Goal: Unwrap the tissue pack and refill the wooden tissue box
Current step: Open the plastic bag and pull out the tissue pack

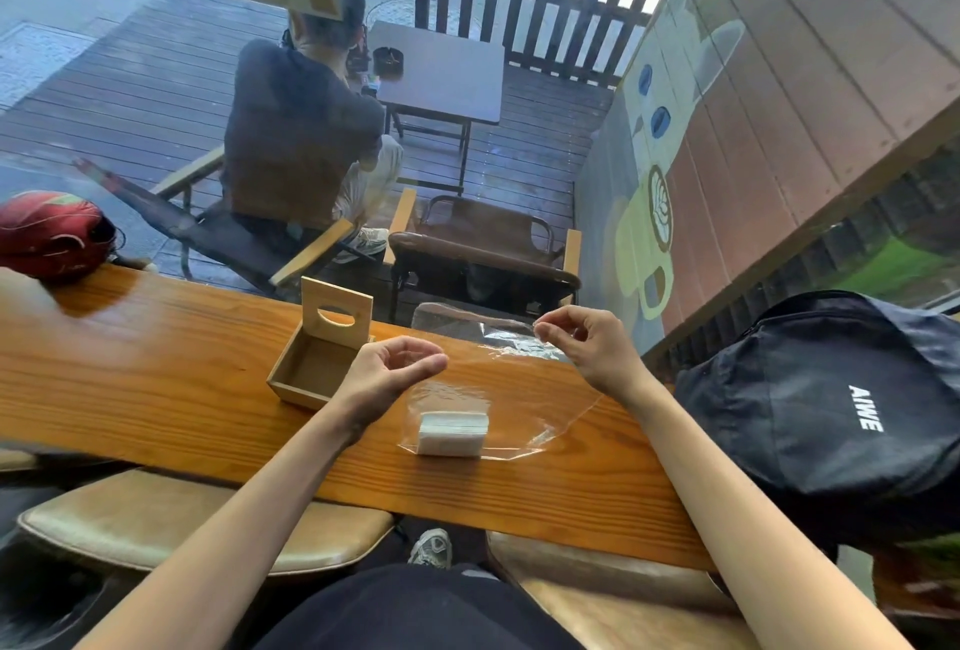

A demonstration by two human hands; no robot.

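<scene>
Unwrapping: both hands pinch the clear wrap [519, 389], left hand [395, 374], right hand [587, 343], lifted.
Next: free tissue stack [453, 434], load open wooden box [317, 363].

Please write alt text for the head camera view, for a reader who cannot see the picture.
Two bare hands, left hand and right hand, pinch a clear plastic wrapper above a wooden counter. A white tissue stack lies on the wrapper's lower part; an open, empty wooden tissue box stands to its left.
</scene>
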